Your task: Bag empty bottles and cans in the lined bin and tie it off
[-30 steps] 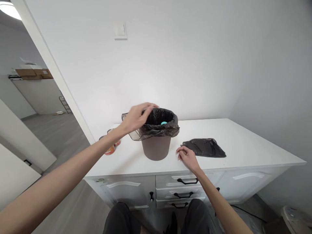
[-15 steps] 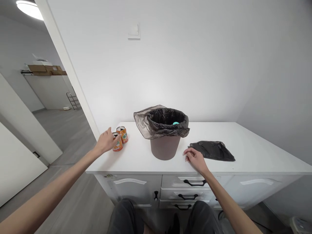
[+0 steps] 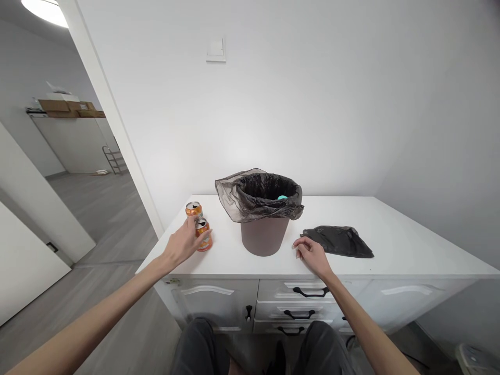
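My left hand [image 3: 186, 241] is wrapped round the nearer orange soda can [image 3: 204, 237], its thumb along the front and its fingers behind. A second opened orange can [image 3: 194, 209] stands upright just behind it. Between my hands is a brown trash bin [image 3: 264, 237], lined with a black plastic bag [image 3: 262, 212] folded over its rim. Inside the bin a turquoise thing [image 3: 282, 197] shows in part. On the right, my right hand [image 3: 312, 254] rests on the cabinet top with curled fingers, beside a folded black bag [image 3: 339, 241]; whether it holds anything is hidden.
The white cabinet top [image 3: 406, 245] has drawers with black handles [image 3: 311, 292] below its front edge. A wall with a light switch [image 3: 216, 50] rises behind. At the left a doorway leads to a room with cardboard boxes [image 3: 60, 105].
My left hand has closed on the nearer can and moved it right and slightly toward me, away from the other can. My right hand has stayed in place.
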Motion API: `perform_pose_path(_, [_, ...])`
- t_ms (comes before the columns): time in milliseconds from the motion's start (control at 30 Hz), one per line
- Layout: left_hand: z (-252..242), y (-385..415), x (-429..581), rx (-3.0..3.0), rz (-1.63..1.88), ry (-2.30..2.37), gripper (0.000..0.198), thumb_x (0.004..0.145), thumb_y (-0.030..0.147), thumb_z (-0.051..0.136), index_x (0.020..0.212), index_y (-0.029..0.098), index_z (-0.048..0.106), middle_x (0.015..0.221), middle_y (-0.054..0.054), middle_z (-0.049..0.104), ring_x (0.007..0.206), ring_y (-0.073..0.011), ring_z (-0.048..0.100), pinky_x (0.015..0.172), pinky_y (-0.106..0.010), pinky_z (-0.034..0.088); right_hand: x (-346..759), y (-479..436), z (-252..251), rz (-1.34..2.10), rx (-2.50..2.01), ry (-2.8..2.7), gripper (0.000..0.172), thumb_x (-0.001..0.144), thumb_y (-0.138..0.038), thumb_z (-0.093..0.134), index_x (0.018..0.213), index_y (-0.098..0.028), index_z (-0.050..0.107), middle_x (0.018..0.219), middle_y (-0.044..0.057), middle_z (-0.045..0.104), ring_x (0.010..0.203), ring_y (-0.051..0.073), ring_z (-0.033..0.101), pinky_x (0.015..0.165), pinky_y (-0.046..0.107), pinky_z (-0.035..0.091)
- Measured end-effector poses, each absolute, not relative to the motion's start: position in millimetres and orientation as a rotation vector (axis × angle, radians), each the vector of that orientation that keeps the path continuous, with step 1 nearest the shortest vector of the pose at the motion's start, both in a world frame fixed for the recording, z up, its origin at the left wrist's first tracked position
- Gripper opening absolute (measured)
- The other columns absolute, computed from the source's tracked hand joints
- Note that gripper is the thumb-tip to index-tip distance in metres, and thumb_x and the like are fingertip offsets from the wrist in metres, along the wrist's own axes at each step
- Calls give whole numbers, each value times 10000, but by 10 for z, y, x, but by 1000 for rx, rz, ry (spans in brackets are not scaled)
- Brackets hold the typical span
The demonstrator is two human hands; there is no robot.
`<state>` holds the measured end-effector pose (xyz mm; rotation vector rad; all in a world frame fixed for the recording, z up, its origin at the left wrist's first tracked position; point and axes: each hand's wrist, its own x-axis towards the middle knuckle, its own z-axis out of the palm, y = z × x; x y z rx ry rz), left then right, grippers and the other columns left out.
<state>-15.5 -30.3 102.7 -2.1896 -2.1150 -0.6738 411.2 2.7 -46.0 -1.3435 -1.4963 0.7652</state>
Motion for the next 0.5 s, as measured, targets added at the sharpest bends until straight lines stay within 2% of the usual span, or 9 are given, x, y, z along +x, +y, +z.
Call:
perform_pose_path(133, [1297, -274, 56, -2091, -1292, -1852, 671, 990, 643, 560, 1493, 235, 383, 1400, -165, 628, 1099, -314, 715, 898, -453, 597, 4134, 43, -478, 783, -1332, -1496, 233, 853, -360, 530, 887, -215, 709, 615, 0, 683, 622, 204, 645, 709, 313, 471])
perform_pose_path(200, [1601, -247, 199, -1885, -1658, -1593, 716, 993, 651, 585, 1535, 257, 335, 1491, -168, 546, 1226, -303, 660, 998, -450, 580, 4138, 44, -472, 797, -1326, -1497, 235, 858, -355, 527, 889, -211, 711, 611, 0, 677, 627, 205, 651, 702, 309, 469])
perform_pose_path(267, [1922, -232, 396, -1783, -1888, -1328, 672, 1013, 656, 570, 1534, 309, 326, 1549, -134, 475, 1353, -286, 583, 1081, -441, 551, 4137, 46, -463, 808, -1320, -1494, 230, 858, -347, 527, 886, -209, 710, 605, -1, 672, 624, 203, 652, 690, 304, 465])
perform_pose_path(367, [2258, -221, 798, -1929, -1920, -1102, 562, 1038, 649, 540, 1490, 358, 376, 1510, -85, 484, 1395, -274, 559, 1127, -445, 526, 4135, 57, -459, 815, -1291, -1474, 226, 852, -340, 529, 881, -206, 708, 607, -3, 672, 614, 197, 650, 684, 299, 467])
perform_pose_path(500, [2348, -82, 1331, -2327, -1591, -1028, 571, 1019, 524, 632, 1493, 285, 424, 1467, -120, 557, 1379, -317, 577, 1147, -486, 507, 4127, 70, -454, 805, -1274, -1460, 227, 842, -344, 529, 872, -206, 707, 595, -7, 665, 596, 196, 650, 672, 298, 467])
